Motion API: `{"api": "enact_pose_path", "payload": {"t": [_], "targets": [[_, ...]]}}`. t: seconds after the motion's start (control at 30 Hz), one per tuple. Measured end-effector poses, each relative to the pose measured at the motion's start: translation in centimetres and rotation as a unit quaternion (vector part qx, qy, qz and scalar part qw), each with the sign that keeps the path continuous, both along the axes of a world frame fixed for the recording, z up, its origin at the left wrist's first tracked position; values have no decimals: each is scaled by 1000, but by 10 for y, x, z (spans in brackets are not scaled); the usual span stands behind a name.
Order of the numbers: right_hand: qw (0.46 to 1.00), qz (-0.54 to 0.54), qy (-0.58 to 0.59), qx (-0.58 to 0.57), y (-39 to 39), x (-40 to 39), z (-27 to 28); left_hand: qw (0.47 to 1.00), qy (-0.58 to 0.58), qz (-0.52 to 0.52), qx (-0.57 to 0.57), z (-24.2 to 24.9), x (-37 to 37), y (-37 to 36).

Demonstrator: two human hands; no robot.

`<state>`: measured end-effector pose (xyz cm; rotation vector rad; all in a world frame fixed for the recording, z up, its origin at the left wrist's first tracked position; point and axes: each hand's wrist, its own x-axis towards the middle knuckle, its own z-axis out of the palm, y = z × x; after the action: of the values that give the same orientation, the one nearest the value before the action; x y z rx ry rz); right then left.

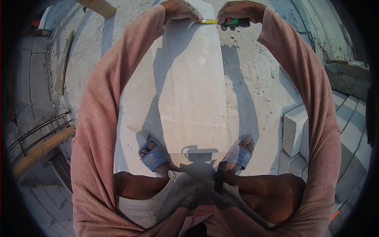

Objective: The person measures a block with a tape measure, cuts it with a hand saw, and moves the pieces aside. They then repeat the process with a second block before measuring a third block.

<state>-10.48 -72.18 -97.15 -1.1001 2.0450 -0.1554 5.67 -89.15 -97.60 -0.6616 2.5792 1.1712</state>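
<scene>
Both of my hands are at the far end of a long pale block (193,87) lying between my feet. A short stretch of yellow tape spans the gap between them. My left hand (182,11) pinches the tape's free end near the block's left side. In my right hand (241,12) is the green and black case of a tape measure (237,22), held just past the block's right edge. The fingers of both hands are closed. Markings on the tape are too small to read.
Pale blocks (295,130) are stacked at the right. Bent rebar (37,136) and a wooden plank (43,152) lie at the left, with a thin wood strip (66,63) farther off. A wooden beam (98,7) juts in at the top. Dust and small rubble cover the floor.
</scene>
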Motion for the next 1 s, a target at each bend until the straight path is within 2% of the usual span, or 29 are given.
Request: {"api": "enact_pose_path", "payload": {"t": [0.17, 0.27, 0.57, 1.0], "targets": [[1000, -8, -11, 12, 8, 9, 2, 999, -21, 26, 7, -14, 7, 10], [1000, -12, -17, 20, 9, 14, 4, 999, -26, 43, 19, -6, 18, 25], [997, -25, -43, 56, 31, 44, 15, 994, -56, 30, 84, 9, 45, 48], [995, -10, -68, 73, 66, 77, 21, 993, -74, 4, 88, 12, 78, 81]]}}
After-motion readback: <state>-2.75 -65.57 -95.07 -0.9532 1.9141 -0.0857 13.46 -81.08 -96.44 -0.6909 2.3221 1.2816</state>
